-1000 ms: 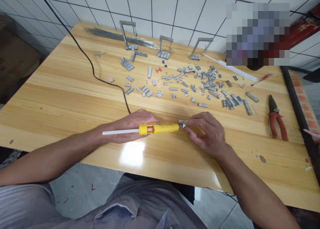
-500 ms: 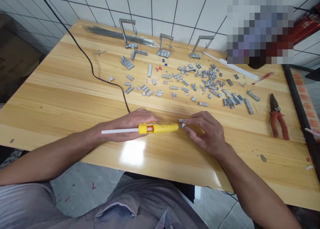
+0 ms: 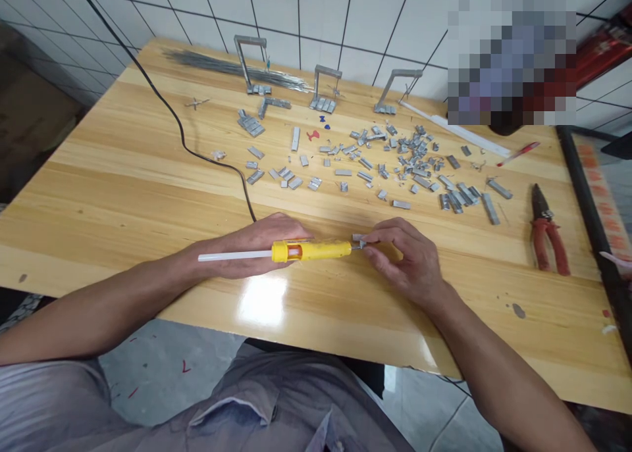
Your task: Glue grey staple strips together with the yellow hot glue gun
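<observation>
Pointing rightward, long axis crosswise: glue gun (image 3: 320,251) | left hand (image 3: 281,227): gripping it | right hand (image 3: 412,258): pinching metal piece (image 3: 362,245)

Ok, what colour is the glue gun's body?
The glue gun has a yellow body, clearest in the head view.

Person wearing muted grey garment (image 3: 291,386), faint purple cast showing across front. Cloth wrinkling in soft, uneven creases. Flap-like fold (image 3: 237,412) standing out at front, paler edge curving along it; whether pocket or collar, view not settling. Smaller pale fold (image 3: 323,432) rising beside it, tapering to sharp tip. Lighter grey cloth (image 3: 49,399) spreading at lower left, fine wrinkles crossing it. Left forearm (image 3: 123,301) and right forearm (image 3: 494,347) showing bare, narrowing towards wrists. Left hand (image 3: 261,233) and right hand (image 3: 409,258) showing bare too.
</observation>
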### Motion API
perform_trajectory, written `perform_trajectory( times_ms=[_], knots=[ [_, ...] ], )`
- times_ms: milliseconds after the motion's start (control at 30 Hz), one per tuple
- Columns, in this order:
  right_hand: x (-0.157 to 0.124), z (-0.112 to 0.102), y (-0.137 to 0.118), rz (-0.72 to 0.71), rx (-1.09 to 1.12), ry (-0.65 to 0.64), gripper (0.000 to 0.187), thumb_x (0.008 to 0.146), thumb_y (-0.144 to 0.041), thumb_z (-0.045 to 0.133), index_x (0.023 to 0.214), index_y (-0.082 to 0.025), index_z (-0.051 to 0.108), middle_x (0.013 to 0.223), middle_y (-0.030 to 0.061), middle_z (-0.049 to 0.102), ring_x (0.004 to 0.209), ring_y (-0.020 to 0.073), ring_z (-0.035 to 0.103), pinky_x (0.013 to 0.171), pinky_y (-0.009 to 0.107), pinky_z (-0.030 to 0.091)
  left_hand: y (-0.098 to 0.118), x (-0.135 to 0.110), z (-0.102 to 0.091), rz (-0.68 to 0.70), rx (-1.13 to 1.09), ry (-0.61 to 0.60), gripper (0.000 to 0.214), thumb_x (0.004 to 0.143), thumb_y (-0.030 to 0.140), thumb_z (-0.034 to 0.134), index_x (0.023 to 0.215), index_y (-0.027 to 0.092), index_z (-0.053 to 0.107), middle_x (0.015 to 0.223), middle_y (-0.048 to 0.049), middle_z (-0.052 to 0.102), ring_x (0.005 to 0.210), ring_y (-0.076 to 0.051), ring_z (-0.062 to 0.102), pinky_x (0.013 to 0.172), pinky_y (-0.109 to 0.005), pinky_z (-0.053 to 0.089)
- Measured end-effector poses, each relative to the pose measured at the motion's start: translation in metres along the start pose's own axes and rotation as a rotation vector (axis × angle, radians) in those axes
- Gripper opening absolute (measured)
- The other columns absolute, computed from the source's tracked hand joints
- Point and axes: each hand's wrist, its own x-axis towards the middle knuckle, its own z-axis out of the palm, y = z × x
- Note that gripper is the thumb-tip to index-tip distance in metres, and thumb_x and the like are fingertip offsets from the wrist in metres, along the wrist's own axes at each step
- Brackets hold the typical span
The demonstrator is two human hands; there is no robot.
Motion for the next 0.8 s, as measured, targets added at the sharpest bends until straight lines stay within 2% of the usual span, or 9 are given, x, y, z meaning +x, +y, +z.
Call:
perform_trajectory(
  times_ms=[400,800],
  knots=[
    [0.0008,-0.0025,0.0014,0.041,0.0,0.044,0.014,0.093,-0.017,0.072,0.103,-0.026,0.073,0.089,0.0029,0.076,0.081,0.0181,0.073,0.072,0.033,0.06,0.0012,0.0001,0.0,-0.063,-0.028,0.032,0.024,0.112,0.038,0.047,0.119,0.019,0.061,0.096,-0.0062,0.068,0.087,-0.018,0.061,0.083,-0.032,0.047],
    [-0.0011,-0.0009,0.0003,0.015,-0.022,0.011,0.015,0.093,-0.016,0.072,0.106,-0.025,0.072,0.093,0.0046,0.076,0.084,0.0188,0.073,0.072,0.033,0.059,-0.0003,-0.0011,0.0019,-0.07,-0.014,0.021,0.024,0.112,0.039,0.047,0.118,0.02,0.06,0.095,-0.0053,0.066,0.087,-0.018,0.06,0.086,-0.032,0.046]
  ],
)
